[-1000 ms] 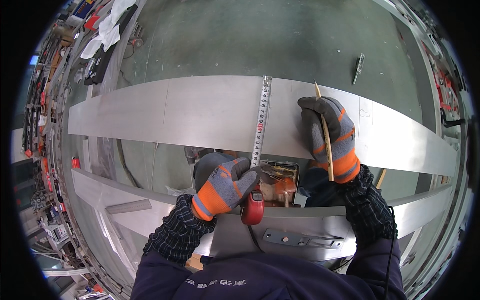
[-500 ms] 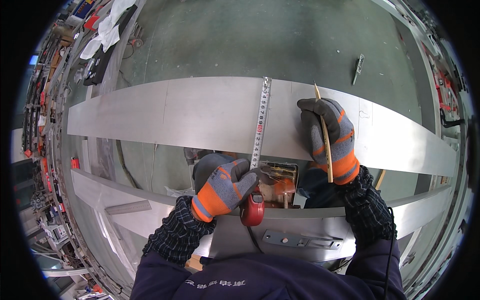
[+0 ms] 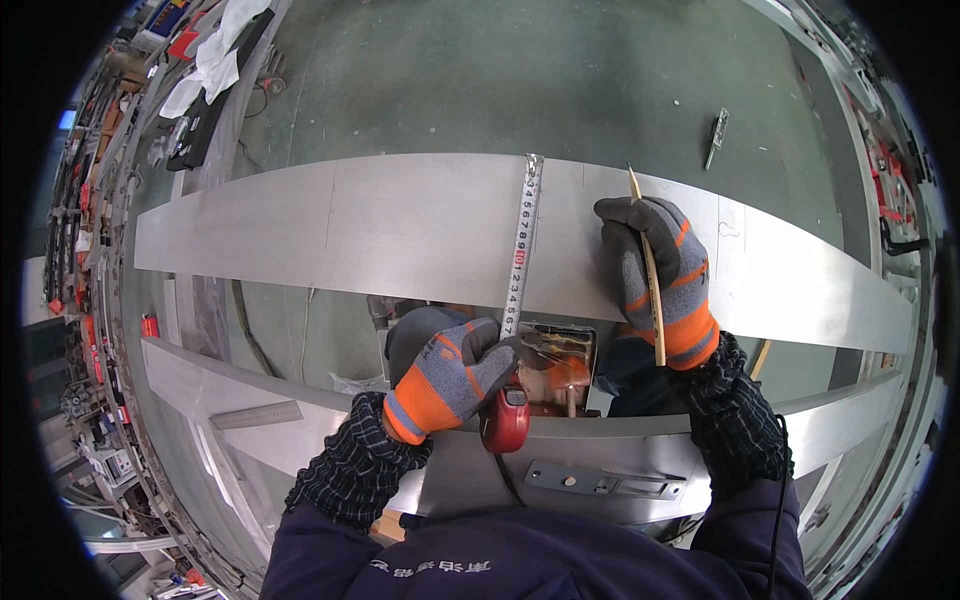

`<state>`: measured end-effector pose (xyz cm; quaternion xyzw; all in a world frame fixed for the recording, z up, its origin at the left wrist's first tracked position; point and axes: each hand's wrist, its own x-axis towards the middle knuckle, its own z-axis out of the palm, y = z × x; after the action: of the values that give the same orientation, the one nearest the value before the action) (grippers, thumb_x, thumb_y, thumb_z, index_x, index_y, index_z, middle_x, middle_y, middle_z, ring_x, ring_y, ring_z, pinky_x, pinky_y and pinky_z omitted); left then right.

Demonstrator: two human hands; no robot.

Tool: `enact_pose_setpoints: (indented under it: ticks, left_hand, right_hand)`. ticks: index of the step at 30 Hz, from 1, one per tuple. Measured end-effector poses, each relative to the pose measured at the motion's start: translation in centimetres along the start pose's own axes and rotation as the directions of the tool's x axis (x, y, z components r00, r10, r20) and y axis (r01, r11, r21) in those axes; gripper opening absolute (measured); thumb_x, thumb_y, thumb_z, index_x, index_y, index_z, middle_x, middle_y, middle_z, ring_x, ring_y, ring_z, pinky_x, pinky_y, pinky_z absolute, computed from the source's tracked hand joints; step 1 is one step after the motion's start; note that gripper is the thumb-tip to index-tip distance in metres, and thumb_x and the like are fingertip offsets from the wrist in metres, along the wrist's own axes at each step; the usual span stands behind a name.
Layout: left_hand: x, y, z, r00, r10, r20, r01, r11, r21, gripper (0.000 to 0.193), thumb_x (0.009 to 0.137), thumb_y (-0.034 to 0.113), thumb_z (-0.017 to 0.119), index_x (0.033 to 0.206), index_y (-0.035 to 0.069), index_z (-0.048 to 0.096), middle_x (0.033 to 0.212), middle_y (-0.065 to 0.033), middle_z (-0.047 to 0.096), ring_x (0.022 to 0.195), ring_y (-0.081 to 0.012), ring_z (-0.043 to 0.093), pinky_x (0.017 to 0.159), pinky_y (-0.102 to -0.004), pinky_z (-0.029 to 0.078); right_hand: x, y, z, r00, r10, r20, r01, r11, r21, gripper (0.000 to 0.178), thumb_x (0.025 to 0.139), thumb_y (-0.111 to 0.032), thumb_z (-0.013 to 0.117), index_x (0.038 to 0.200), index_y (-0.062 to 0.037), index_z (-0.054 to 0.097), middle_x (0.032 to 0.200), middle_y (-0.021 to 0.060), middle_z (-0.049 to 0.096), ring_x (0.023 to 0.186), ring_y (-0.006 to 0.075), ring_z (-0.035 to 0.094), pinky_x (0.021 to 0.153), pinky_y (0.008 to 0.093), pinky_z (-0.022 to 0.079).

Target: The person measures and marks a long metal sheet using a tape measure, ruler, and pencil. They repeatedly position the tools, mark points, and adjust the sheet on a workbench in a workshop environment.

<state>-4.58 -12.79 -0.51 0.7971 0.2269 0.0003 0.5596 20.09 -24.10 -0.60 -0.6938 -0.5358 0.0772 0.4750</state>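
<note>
A wide bare metal bar (image 3: 420, 225) with thin marked lines runs from left to right in front of me. Across its width lies the blade of a tape measure (image 3: 519, 250), its far end at the bar's far edge. My left hand (image 3: 450, 378), in a grey and orange glove, is closed on the tape near its red case (image 3: 505, 418), just off the bar's near edge. Over the bar's right half, my right hand (image 3: 668, 275), gloved alike, grips a pencil (image 3: 650, 265), the sharpened end pointing away from me.
Nearer me stands a second metal bar (image 3: 800, 412), with a steel ruler (image 3: 257, 415) on its left and a grey slotted metal plate (image 3: 603, 480) at the middle. Between the bars sits an open box (image 3: 565, 370) of tools. A small metal piece (image 3: 716, 138) lies on the far floor.
</note>
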Motion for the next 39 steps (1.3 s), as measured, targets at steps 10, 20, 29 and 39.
enact_pose_setpoints:
  ticks: [10,20,29,39]
  left_hand:
    - [-0.3,-0.8,-0.4,0.99,0.094,0.102,-0.11,0.979,0.169,0.018,0.09,0.01,0.066,0.106,0.0,0.066,0.095,-0.0188,0.063,0.081,-0.0347,0.064,0.066,-0.042,0.053]
    - [-0.1,-0.5,0.0,0.999,0.052,0.01,-0.052,0.997,0.055,0.018,0.099,0.015,0.062,0.096,-0.002,0.066,0.077,-0.0102,0.062,0.066,-0.02,0.056,0.062,-0.0355,0.048]
    - [-0.2,-0.5,-0.1,0.998,0.01,0.057,-0.012,0.999,0.035,0.015,0.093,0.01,0.065,0.103,-0.001,0.066,0.089,-0.0159,0.062,0.075,-0.0294,0.061,0.064,-0.0393,0.051]
    - [-0.1,-0.4,0.0,0.984,-0.178,0.014,0.172,0.923,-0.344,0.016,0.097,0.013,0.061,0.107,0.001,0.067,0.089,-0.0125,0.065,0.076,-0.0267,0.061,0.068,-0.0365,0.05]
  right_hand:
    - [0.0,0.2,0.0,1.0,-0.024,0.0,0.024,1.0,-0.011,0.026,0.083,-0.002,0.07,0.109,-0.0038,0.07,0.103,0.0146,0.072,0.096,0.0331,0.068,0.09,0.0411,0.054]
    - [0.0,0.0,0.1,1.0,0.006,-0.01,-0.006,1.0,-0.013,0.026,0.083,-0.002,0.069,0.108,-0.0044,0.071,0.102,0.014,0.073,0.096,0.034,0.068,0.091,0.0419,0.052]
    - [0.0,-0.1,0.2,0.999,0.043,-0.013,-0.043,0.999,-0.006,0.025,0.084,0.0,0.068,0.109,-0.0043,0.07,0.103,0.0141,0.073,0.095,0.0343,0.068,0.092,0.0419,0.052]
    - [1.7,-0.6,0.6,0.973,-0.209,0.097,0.223,0.957,-0.186,0.032,0.087,0.003,0.063,0.117,-0.0075,0.065,0.114,0.0117,0.072,0.112,0.0367,0.065,0.106,0.051,0.045]
